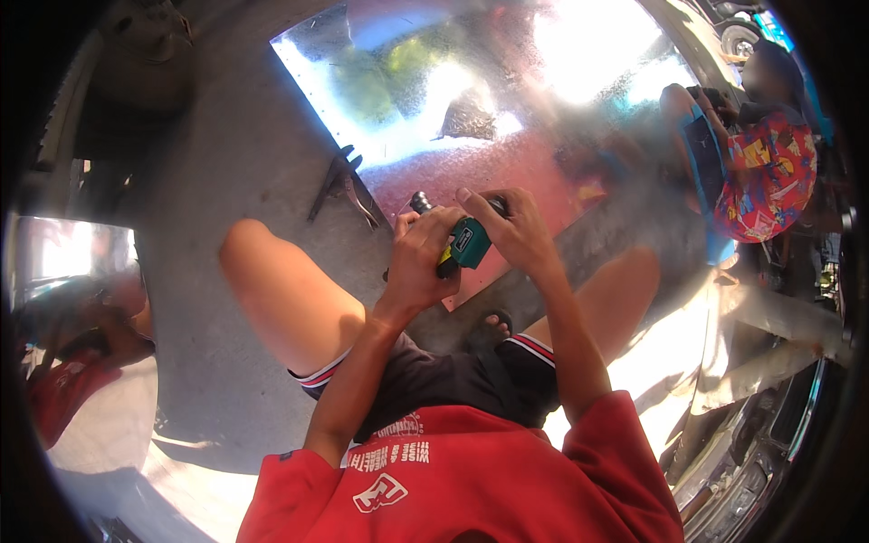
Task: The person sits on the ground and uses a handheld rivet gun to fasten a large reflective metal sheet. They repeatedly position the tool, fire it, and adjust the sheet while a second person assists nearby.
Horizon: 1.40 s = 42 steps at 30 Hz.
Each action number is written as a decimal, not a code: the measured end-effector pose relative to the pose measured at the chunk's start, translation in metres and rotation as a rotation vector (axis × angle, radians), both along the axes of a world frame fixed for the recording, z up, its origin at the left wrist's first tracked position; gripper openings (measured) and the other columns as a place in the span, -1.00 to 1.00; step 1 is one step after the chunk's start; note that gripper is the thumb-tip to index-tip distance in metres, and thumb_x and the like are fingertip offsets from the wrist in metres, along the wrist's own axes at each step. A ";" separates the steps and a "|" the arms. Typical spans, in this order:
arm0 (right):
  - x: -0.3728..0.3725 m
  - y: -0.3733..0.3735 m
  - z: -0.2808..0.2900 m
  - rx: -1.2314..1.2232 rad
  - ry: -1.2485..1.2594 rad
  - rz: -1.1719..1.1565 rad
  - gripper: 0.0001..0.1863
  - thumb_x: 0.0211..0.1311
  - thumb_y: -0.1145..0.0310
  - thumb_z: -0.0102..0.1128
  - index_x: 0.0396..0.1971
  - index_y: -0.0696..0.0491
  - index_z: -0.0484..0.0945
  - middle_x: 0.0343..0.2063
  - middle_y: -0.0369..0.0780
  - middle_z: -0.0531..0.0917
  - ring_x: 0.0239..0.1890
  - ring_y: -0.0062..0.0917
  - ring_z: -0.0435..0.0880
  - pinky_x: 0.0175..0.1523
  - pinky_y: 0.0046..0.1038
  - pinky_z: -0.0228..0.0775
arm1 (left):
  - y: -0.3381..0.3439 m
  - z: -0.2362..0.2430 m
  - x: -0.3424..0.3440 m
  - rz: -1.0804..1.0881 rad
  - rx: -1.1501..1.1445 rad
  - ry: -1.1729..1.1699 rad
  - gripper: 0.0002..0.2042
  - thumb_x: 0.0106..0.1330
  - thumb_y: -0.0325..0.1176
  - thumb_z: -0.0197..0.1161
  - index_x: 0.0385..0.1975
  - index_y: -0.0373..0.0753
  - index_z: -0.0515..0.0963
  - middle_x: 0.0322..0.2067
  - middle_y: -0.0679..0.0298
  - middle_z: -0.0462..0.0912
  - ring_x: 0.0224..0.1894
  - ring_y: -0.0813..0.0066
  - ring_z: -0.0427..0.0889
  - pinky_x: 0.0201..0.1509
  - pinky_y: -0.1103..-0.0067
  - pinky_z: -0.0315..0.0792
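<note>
My left hand [425,244] is closed around a teal and black cordless power tool [471,240], likely a drill, with its metal nose [419,201] pointing away from me. My right hand [516,235] is closed on the dark upper right part of the tool, thumb raised along it; its fingertips are partly hidden. Beneath the tool lies a large shiny metal sheet [552,172], reddish where it reflects the surroundings. Dark long-handled hand tools [339,181] lie at its left edge on the concrete.
A person [760,172] in a colourful printed garment crouches at the right beside the sheet. A dark clump [466,118] shows on the sheet. Another reflective panel [68,253] is at the left on the concrete floor [204,380]. A wheel [740,41] and vehicle parts are at the right.
</note>
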State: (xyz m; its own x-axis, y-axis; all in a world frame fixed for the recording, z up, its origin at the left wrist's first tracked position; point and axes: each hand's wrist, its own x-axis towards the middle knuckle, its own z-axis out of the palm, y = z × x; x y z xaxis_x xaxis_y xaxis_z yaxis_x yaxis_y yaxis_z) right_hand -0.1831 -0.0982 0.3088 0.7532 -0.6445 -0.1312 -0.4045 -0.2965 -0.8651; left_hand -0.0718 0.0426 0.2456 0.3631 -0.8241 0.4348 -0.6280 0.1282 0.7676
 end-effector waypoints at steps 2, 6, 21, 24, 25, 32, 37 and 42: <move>0.003 0.008 0.000 0.045 0.008 -0.063 -0.60 0.22 0.16 0.30 -0.60 0.22 0.61 -0.76 -0.34 0.45 -0.67 -0.70 0.36 -0.53 -0.51 0.19 | 0.002 0.000 0.000 0.035 0.005 -0.040 -0.42 -0.19 -0.51 0.28 0.02 -0.28 0.51 -0.15 0.11 0.65 -0.05 0.06 0.58 0.04 0.37 0.33; 0.004 0.024 -0.013 0.256 -0.301 -0.271 -0.70 0.18 0.33 0.30 -0.62 0.24 0.60 -0.75 -0.40 0.48 -0.65 -0.80 0.37 -0.57 -0.57 0.14 | 0.004 0.006 -0.008 -0.134 0.069 0.289 -0.45 -0.14 -0.49 0.29 0.01 -0.29 0.53 -0.19 0.07 0.66 -0.06 0.16 0.60 0.01 0.38 0.36; 0.000 0.029 -0.002 0.274 -0.429 -0.124 -0.76 0.21 0.35 0.30 -0.51 0.23 0.56 -0.67 -0.38 0.51 -0.62 -0.80 0.42 -0.55 -0.62 0.18 | 0.025 -0.015 -0.016 -0.498 0.326 1.389 -0.34 -0.09 -0.66 0.35 0.15 -0.26 0.42 -0.11 0.27 0.62 -0.11 0.35 0.60 0.05 0.44 0.43; -0.005 0.011 0.007 0.148 -0.312 0.124 -0.66 0.28 0.22 0.28 -0.55 0.17 0.51 -0.68 -0.38 0.48 -0.62 -0.80 0.40 -0.56 -0.61 0.12 | 0.024 -0.017 -0.012 -0.585 0.254 1.457 -0.31 -0.17 -0.69 0.33 0.14 -0.30 0.43 -0.01 0.16 0.59 0.13 0.21 0.56 0.31 0.35 0.32; -0.005 0.008 0.009 0.151 -0.363 0.111 -0.62 0.30 0.17 0.26 -0.56 0.16 0.50 -0.70 -0.38 0.46 -0.63 -0.80 0.39 -0.57 -0.61 0.12 | 0.024 -0.015 -0.011 -0.568 0.213 1.435 -0.32 -0.16 -0.69 0.31 0.14 -0.31 0.43 -0.01 0.14 0.59 0.13 0.20 0.56 0.30 0.34 0.33; -0.006 0.012 0.040 0.151 -0.202 0.009 -0.46 0.40 -0.01 0.15 -0.61 0.17 0.49 -0.71 -0.41 0.38 -0.61 -0.78 0.30 -0.52 -0.54 0.08 | 0.017 0.006 -0.011 -0.609 0.047 1.507 -0.35 -0.14 -0.66 0.31 0.11 -0.31 0.43 -0.11 0.19 0.61 0.09 0.25 0.57 0.23 0.34 0.39; 0.003 0.017 0.039 0.072 -0.024 -0.135 -0.48 0.35 0.14 0.15 -0.75 0.19 0.44 -0.80 -0.37 0.32 -0.68 -0.74 0.28 -0.57 -0.48 0.05 | 0.020 0.011 -0.004 -0.308 0.424 0.882 -0.39 -0.15 -0.63 0.34 0.06 -0.32 0.48 -0.15 0.26 0.61 0.04 0.31 0.58 0.11 0.43 0.43; 0.000 0.022 0.020 0.010 -0.218 -0.143 -0.63 0.22 0.34 0.11 -0.72 0.25 0.47 -0.84 -0.20 0.38 -0.76 -0.60 0.40 -0.61 -0.40 0.14 | 0.024 0.016 -0.008 -0.377 0.282 1.051 -0.42 -0.26 -0.63 0.31 -0.05 -0.34 0.53 -0.21 0.20 0.60 -0.10 0.24 0.60 0.09 0.38 0.45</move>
